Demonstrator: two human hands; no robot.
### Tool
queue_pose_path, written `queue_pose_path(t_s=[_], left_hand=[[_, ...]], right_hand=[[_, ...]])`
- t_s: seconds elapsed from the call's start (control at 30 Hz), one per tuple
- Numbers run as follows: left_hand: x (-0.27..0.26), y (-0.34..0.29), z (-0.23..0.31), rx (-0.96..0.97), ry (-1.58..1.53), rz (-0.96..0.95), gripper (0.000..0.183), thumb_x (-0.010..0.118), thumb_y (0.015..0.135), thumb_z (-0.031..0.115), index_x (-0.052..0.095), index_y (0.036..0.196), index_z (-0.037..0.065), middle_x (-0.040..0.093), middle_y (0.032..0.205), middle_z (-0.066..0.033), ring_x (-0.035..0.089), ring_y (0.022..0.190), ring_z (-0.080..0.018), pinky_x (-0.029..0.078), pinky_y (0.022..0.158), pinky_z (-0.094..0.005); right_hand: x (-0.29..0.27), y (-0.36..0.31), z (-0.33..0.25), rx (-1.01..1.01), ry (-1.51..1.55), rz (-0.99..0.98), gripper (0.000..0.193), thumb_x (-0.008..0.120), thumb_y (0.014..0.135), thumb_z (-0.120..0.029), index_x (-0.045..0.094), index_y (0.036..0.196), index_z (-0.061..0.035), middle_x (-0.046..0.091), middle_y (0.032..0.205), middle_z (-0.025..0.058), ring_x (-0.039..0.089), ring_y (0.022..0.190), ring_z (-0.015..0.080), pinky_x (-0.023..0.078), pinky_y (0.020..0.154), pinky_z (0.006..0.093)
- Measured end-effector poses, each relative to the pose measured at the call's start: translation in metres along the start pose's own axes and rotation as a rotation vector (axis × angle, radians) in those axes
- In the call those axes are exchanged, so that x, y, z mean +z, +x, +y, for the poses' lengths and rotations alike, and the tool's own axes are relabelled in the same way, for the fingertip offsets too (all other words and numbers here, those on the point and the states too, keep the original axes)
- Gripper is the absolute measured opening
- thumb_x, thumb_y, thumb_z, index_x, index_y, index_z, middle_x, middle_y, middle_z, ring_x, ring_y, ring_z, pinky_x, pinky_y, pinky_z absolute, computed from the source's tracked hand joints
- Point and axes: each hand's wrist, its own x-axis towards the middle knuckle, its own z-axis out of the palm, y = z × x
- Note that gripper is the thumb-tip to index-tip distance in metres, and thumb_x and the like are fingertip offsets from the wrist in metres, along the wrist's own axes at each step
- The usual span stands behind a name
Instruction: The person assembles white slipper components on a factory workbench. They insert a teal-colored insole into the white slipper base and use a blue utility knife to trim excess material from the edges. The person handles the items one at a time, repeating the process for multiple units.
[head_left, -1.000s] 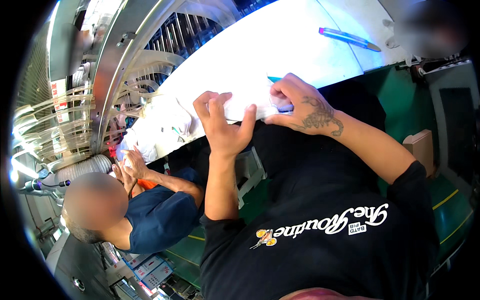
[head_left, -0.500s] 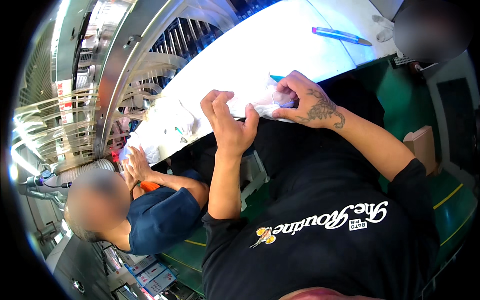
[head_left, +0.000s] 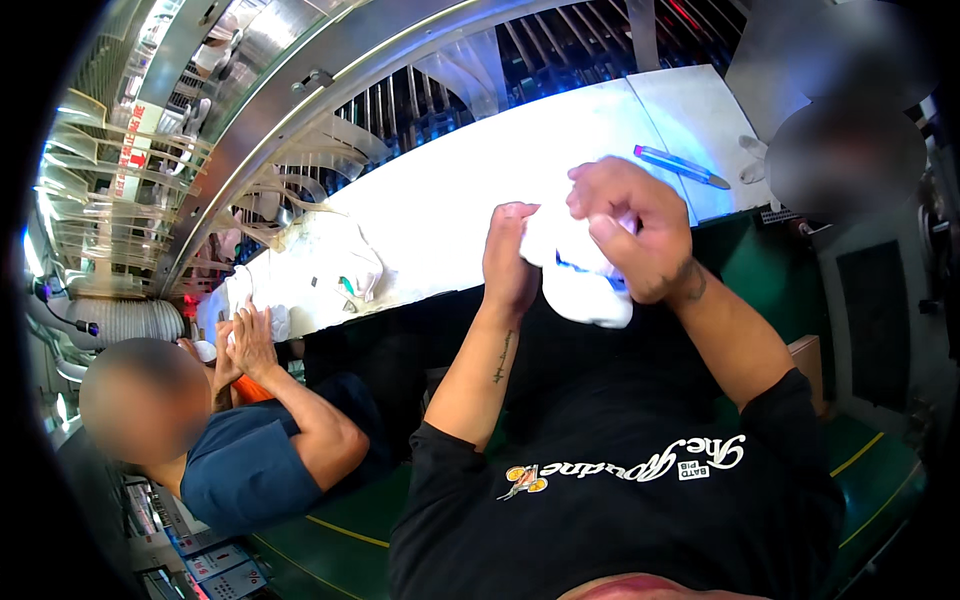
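Observation:
A soft white piece, shaped like a shoe upper point(head_left: 590, 295), hangs between my hands above the near edge of the white work table point(head_left: 440, 200). Bluish light glows along its lower part. My left hand point(head_left: 513, 255) is closed on its left side, thumb and fingers at the edge. From the right, my right hand point(head_left: 640, 225) grips the upper part with curled fingers. The hands hide much of the piece, so its exact kind is unclear. Beyond my right hand, a blue brush-like tool point(head_left: 682, 166) with a pink end lies on the table.
At the left a co-worker point(head_left: 280, 450) in a dark blue shirt handles a white item. White pieces point(head_left: 350, 265) lie on the table between us. A machine with clear strip curtains point(head_left: 300, 160) and rollers point(head_left: 560, 45) runs along the far side. Another person point(head_left: 850, 150) is at the far right.
Both hands have lifted the white piece off the table and brought it nearer to me. My left hand, which was apart from it, now holds its side. The view has shifted slightly.

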Motion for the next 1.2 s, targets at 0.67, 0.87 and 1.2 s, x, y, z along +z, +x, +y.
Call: queue_pose_path(t_s=[0.67, 0.87, 1.2], left_hand=[[-0.022, -0.046, 0.021, 0.978, 1.212, -0.128, 0.042, 0.058, 0.088, 0.030, 0.069, 0.119, 0.003, 0.066, 0.131, -0.0163, 0.052, 0.124, -0.0367, 0.034, 0.115, -0.0551], [-0.009, -0.053, 0.050, 0.872, 1.460, -0.175, 0.056, 0.057, 0.081, 0.028, 0.076, 0.126, 0.003, 0.069, 0.140, -0.0127, 0.054, 0.122, -0.0332, 0.034, 0.109, -0.0522], [0.004, -0.062, 0.074, 0.788, 1.571, -0.327, 0.071, 0.059, 0.074, 0.022, 0.069, 0.141, 0.000, 0.068, 0.142, -0.0143, 0.055, 0.122, -0.0343, 0.035, 0.106, -0.0499]], right_hand=[[0.030, 0.071, 0.051, 0.555, -0.162, -0.223, 0.023, 0.066, 0.099, -0.025, 0.068, 0.095, -0.0036, 0.071, 0.090, 0.0122, 0.067, 0.085, 0.0240, 0.055, 0.083, 0.0406], [0.037, 0.073, 0.046, 0.585, -0.151, -0.243, 0.025, 0.066, 0.098, -0.028, 0.069, 0.096, -0.0030, 0.073, 0.089, 0.0133, 0.069, 0.087, 0.0244, 0.056, 0.085, 0.0419], [0.042, 0.069, 0.027, 0.512, -0.084, -0.282, 0.022, 0.069, 0.093, -0.025, 0.067, 0.091, -0.0026, 0.073, 0.088, 0.0129, 0.068, 0.085, 0.0265, 0.056, 0.082, 0.0429]])
